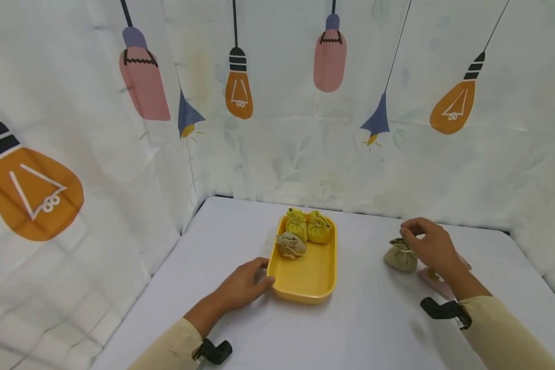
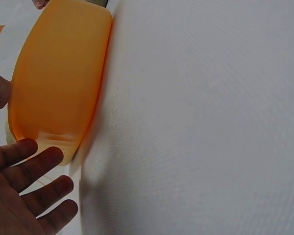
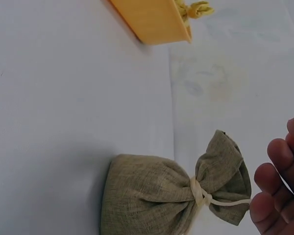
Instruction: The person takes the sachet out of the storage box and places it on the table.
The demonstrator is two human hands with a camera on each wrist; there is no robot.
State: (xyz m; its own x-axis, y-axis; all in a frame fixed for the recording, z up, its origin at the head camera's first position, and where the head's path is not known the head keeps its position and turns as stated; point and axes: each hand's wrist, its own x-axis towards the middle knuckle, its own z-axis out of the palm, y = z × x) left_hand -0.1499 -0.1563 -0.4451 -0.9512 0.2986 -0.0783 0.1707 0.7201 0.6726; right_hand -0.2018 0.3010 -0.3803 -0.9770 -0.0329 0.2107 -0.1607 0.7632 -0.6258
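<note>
A yellow tray [image 1: 307, 272] holds two yellow-green drawstring pouches [image 1: 320, 227] at its far end and a beige pouch [image 1: 291, 244] on its left. My left hand [image 1: 246, 283] is at the tray's near left corner, thumb by the rim, fingers spread and relaxed in the left wrist view. An olive cloth pouch [image 3: 147, 196], tied at the neck with a pale cord, sits on the table to the right. Just above its gathered top is my right hand [image 1: 430, 244], fingers loosely bent, fingertips close to the cord's end in the right wrist view.
A pink item [image 1: 437, 282] lies partly hidden beneath my right forearm. The white table [image 1: 365, 329] ends at a patterned curtain [image 1: 277, 154] behind and another on the left. The tray stands left of the olive pouch, with white tabletop between them.
</note>
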